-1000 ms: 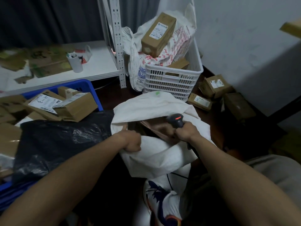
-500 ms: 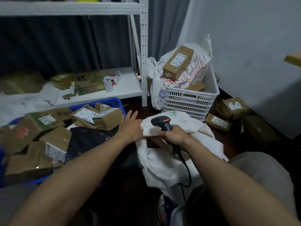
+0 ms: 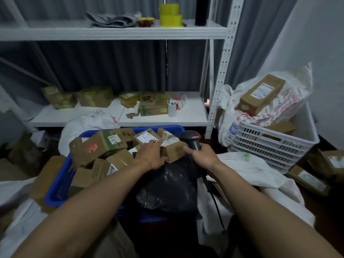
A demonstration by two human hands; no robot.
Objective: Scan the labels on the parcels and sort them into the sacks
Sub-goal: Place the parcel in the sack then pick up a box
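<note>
A blue crate [image 3: 55, 185] holds several brown cardboard parcels with white labels. My left hand [image 3: 151, 155] lies on a small labelled parcel [image 3: 174, 149] at the crate's right end, fingers over its top and thumb at its near side. My right hand [image 3: 202, 156] grips the handle of a black barcode scanner [image 3: 191, 139], whose red-lit head points toward that parcel. A white sack [image 3: 251, 170] lies to the right of my right arm. A black plastic bag [image 3: 171, 189] sits between my forearms.
A white basket [image 3: 275, 146] at the right holds a printed bag and a long parcel [image 3: 262, 94]. More parcels [image 3: 309, 180] lie on the floor beyond it. White shelving [image 3: 163, 116] behind the crate carries boxes, a cup and yellow tape rolls [image 3: 170, 14].
My view has lifted from the white sack to the crate. My left hand left the sack's edge and moved forward onto the parcel. The scanner rose with my right hand.
</note>
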